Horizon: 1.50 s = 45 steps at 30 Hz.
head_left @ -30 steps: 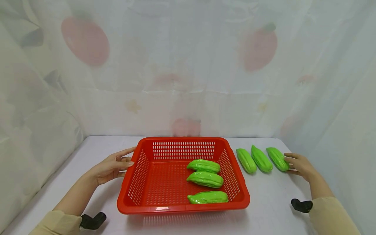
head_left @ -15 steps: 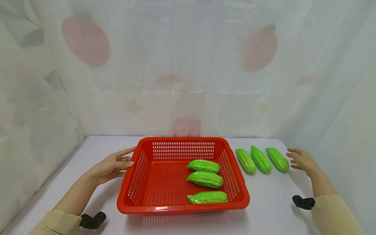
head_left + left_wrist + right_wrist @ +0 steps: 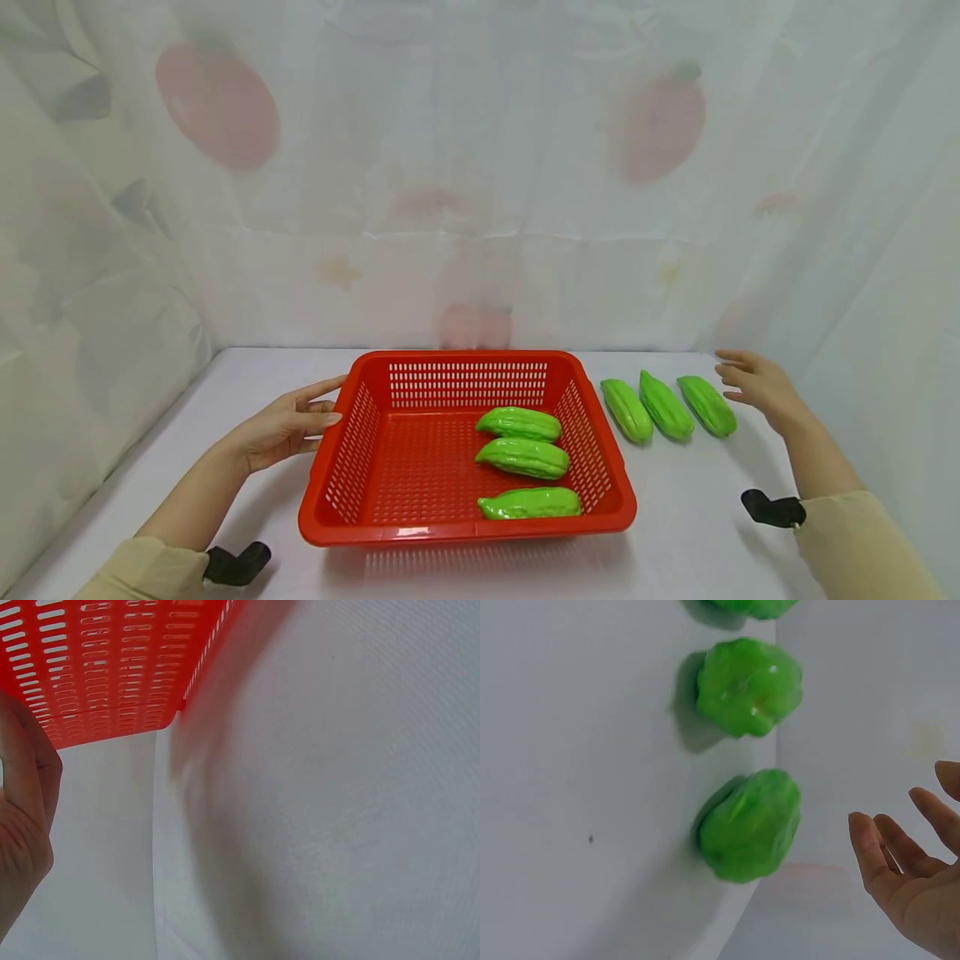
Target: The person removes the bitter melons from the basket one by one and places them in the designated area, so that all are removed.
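At lower centre, a red slotted plastic basket [image 3: 420,454] is gripped by the partly hidden left hand [image 3: 283,429]; at right, near oblong green gourds [image 3: 666,406], the right hand [image 3: 759,387] is held relaxed.

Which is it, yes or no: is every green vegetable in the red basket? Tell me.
No, three green vegetables lie in the red basket, while three others lie on the table beside it.

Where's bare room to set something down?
Free: left half of the basket; table right of it, nearer than the loose gourds. Crowded: basket's right half, with three gourds; left rim, at the left hand; back right, by the right hand.
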Tool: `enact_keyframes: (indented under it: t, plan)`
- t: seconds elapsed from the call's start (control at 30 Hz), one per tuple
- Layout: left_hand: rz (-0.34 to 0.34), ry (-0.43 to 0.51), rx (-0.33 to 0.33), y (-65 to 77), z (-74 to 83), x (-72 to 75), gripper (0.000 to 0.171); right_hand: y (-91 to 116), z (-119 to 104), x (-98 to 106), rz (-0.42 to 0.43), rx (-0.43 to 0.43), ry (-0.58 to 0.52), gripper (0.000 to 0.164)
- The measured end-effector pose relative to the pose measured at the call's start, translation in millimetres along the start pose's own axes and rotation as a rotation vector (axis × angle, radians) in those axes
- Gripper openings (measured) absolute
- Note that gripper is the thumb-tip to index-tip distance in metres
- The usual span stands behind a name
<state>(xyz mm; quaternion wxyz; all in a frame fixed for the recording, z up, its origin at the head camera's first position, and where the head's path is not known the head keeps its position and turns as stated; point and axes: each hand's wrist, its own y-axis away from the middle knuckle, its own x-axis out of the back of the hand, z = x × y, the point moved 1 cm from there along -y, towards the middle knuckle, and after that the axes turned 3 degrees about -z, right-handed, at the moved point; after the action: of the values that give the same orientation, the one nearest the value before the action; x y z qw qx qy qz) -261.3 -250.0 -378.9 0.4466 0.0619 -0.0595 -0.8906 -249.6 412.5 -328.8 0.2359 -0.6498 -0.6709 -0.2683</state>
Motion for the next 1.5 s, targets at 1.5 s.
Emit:
enact_keyframes:
  t: [1.5]
  plan:
    - [-0.033,0.017,-0.016,0.7,-1.2,1.6,0.076,-11.2,-191.4,-85.5,-0.102,0.375,-0.183,0.045]
